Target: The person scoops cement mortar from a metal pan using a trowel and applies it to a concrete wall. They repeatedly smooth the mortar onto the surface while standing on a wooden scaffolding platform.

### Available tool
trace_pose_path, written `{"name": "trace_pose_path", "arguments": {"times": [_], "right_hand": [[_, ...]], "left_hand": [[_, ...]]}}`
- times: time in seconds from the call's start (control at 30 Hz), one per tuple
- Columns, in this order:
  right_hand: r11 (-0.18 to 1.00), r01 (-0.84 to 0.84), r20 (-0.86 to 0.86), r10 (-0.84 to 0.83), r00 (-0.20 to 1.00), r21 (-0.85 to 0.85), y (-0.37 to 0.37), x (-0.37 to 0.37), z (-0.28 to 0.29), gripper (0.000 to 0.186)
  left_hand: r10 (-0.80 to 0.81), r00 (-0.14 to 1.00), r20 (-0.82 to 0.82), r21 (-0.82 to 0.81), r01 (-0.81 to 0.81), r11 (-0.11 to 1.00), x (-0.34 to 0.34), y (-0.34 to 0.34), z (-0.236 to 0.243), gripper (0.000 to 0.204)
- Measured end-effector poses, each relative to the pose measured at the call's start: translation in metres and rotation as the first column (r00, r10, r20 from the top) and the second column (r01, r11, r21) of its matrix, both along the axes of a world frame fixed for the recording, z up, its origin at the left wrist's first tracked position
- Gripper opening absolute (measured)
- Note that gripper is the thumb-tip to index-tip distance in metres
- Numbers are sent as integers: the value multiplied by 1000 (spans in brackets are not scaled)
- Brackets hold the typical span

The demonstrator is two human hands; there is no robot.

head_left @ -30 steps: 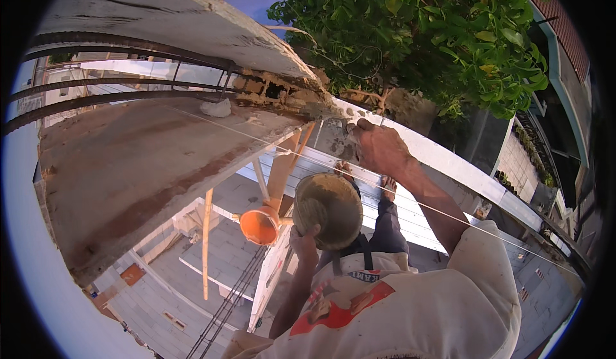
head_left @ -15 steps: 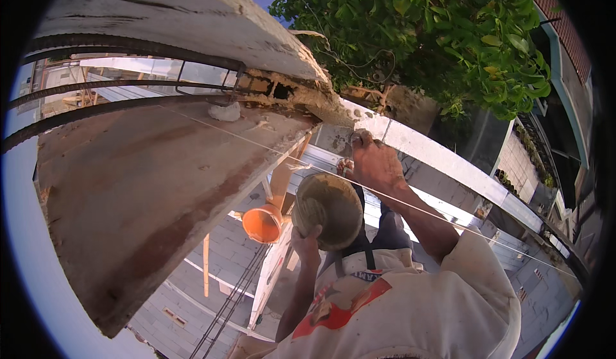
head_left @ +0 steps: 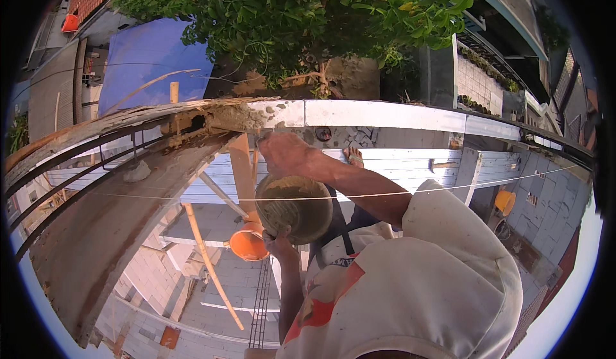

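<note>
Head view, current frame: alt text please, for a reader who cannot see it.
Seen from above, the left hand holds a round bowl of grey mortar from below, while the right hand reaches over it toward a mortar-smeared ledge. An orange bucket and pale block walls lie far below.

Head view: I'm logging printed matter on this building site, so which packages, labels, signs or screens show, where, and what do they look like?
Packages, signs, screens: none visible.
shirt print: on the chest of the white shirt, lower middle, just below the mortar bowl held in the left hand; an irregular red-orange patch with small dark marks above it.
</note>
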State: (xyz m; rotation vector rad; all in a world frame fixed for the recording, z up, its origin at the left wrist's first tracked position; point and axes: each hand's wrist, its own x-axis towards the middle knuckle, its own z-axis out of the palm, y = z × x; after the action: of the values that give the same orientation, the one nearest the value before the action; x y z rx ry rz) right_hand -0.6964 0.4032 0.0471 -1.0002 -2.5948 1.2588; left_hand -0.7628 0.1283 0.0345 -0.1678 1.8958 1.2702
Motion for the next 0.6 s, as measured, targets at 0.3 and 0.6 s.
{"name": "trace_pose_path", "arguments": {"times": [0.3, 0.6], "right_hand": [[948, 240, -77, -261, 962, -208, -51, 201, 82, 43], [800, 527, -81, -568, 819, -288, -128, 332, 108, 58]], "left_hand": [[-180, 959, 220, 311, 106, 945, 7, 58, 60, 66], [-164, 986, 41, 350, 139, 926, 56, 167, 48, 51]]}}
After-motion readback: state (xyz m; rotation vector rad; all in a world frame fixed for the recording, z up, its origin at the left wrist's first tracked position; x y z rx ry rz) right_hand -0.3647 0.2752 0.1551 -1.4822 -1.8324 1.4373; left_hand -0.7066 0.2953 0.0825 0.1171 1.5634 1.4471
